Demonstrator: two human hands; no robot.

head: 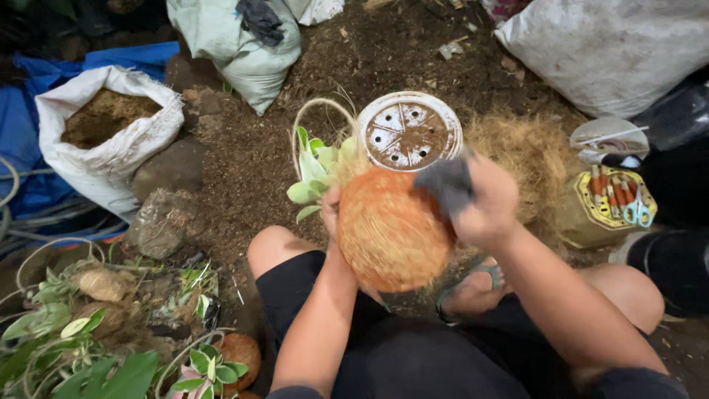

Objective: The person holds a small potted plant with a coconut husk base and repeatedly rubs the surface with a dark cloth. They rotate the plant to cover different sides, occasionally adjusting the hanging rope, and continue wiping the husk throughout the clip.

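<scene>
Here, a person sitting on the soil-covered ground (251, 159) is holding a round orange-brown ball of coconut fibre (390, 230) above the lap, at the centre of the view. The left hand (332, 214) is cupping the ball from its nine o'clock side, with the fingers lying against the fibre; how far they are curling round the far side cannot be told. The right hand (484, 203) is closing on a dark grey rag-like piece (447, 183) and is pressing it against the ball at two o'clock. Pale green, fleshy leaves of a small plant (314, 171) are sticking out of the ball at eleven o'clock, and a thin tan loop of cord (314, 111) is arching above them.

At twelve o'clock from the ball, a round white plastic pot with holes in its soiled base (410, 131) is lying on the ground. A heap of loose brown coconut fibre (528, 151) is lying at two o'clock. At three o'clock, a yellow tin holding green-handled scissors (617, 203) is standing. A white woven sack of brown soil (111, 140) is standing open at ten o'clock.
</scene>
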